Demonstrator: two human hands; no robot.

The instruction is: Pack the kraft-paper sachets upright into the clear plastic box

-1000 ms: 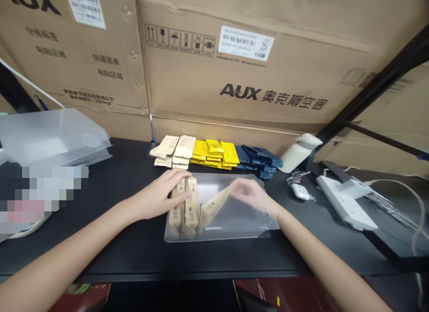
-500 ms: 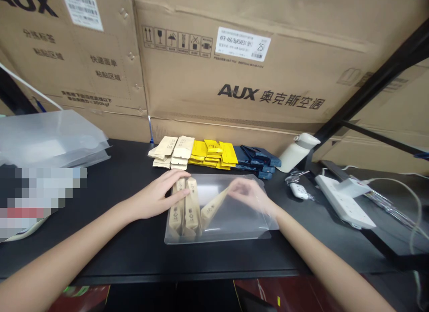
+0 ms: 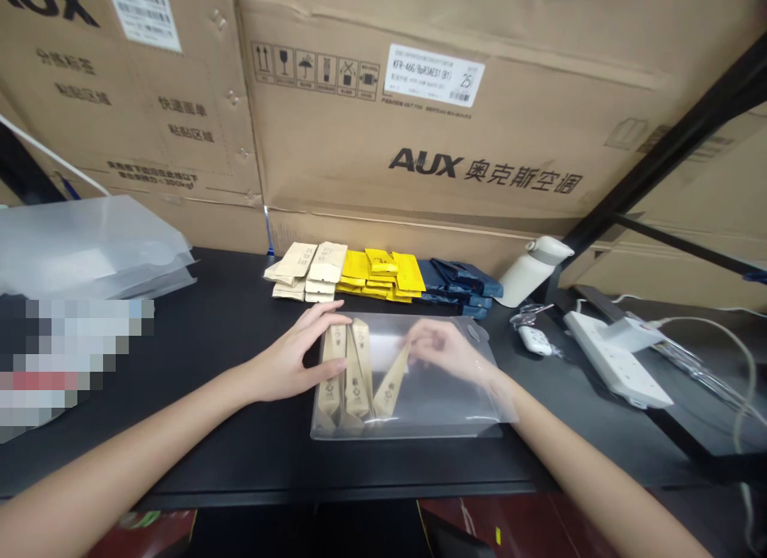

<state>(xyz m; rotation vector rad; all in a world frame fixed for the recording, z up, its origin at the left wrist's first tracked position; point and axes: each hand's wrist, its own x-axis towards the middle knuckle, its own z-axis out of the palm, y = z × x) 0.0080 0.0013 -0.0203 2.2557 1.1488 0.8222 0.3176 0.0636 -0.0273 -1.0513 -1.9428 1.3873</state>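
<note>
A clear plastic pouch (image 3: 443, 398) lies on the black table. Two beige packets (image 3: 358, 374) stand side by side in its left part. My left hand (image 3: 300, 356) rests at the pouch's left edge, fingers apart, thumb and fingertips on the plastic over the leftmost packet. Inside the pouch, seen through the plastic, my right hand (image 3: 440, 348) pinches the top corner of another beige packet (image 3: 391, 388), which leans to the right. Behind the pouch are stacks of beige packets (image 3: 327, 264), yellow packets (image 3: 410, 274) and dark blue packets (image 3: 459, 280).
A white bottle (image 3: 532, 274) stands tilted in view at the back right, near keys with a white fob (image 3: 534, 340) and a power strip (image 3: 620, 362) with cables. Clear plastic sheets (image 3: 89, 242) lie at the left. Large cardboard boxes (image 3: 335, 158) form the back.
The pouch and its packets have shifted slightly right. The packet in my right hand is now more upright and closer to the other two.
</note>
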